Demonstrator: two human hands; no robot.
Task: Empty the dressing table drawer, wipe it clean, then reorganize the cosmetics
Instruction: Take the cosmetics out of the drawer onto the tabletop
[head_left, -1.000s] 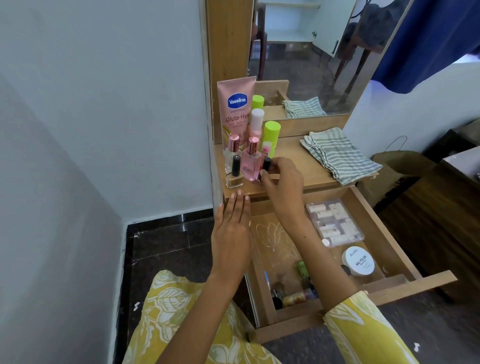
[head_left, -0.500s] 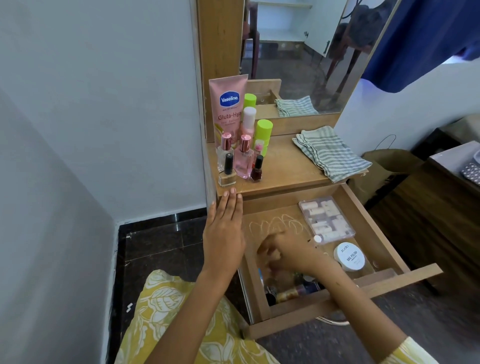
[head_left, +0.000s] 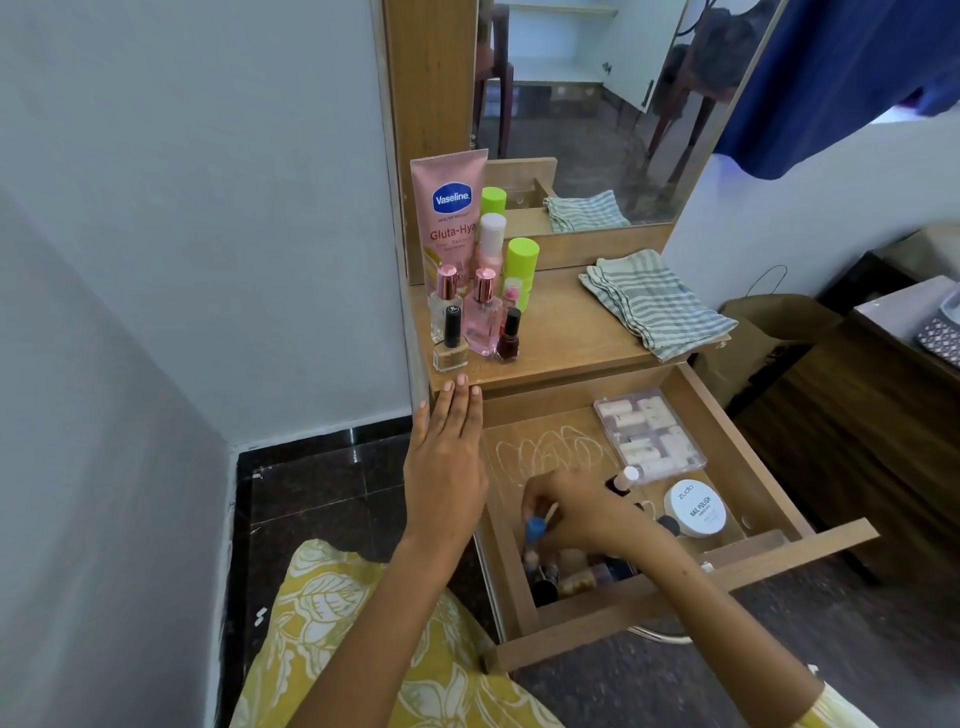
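The wooden drawer (head_left: 789, 551) is pulled out below the dressing table top (head_left: 571, 332). My right hand (head_left: 576, 512) is inside it, fingers closed on a small blue-capped bottle (head_left: 535, 527) above a cluster of small bottles (head_left: 576, 574) at the front left corner. My left hand (head_left: 447, 462) lies flat, fingers straight, at the drawer's left edge, fingertips touching the table top's front edge. On the top stand a pink Vaseline tube (head_left: 449, 218), two pink perfume bottles (head_left: 483, 312), green-capped bottles (head_left: 521, 270) and two nail polishes (head_left: 509, 338). White scribble marks (head_left: 545, 452) show on the drawer floor.
A clear box of false nails (head_left: 649, 434) and a white nail polish remover tub (head_left: 696, 506) sit in the drawer's right half. A striped cloth (head_left: 654, 304) lies folded on the top's right side. Behind are a mirror (head_left: 597, 104) and, left, a white wall (head_left: 208, 234).
My right hand left the dark red nail polish on the table top, dropped into the drawer and closed on a blue-capped bottle. My left hand stayed in place.
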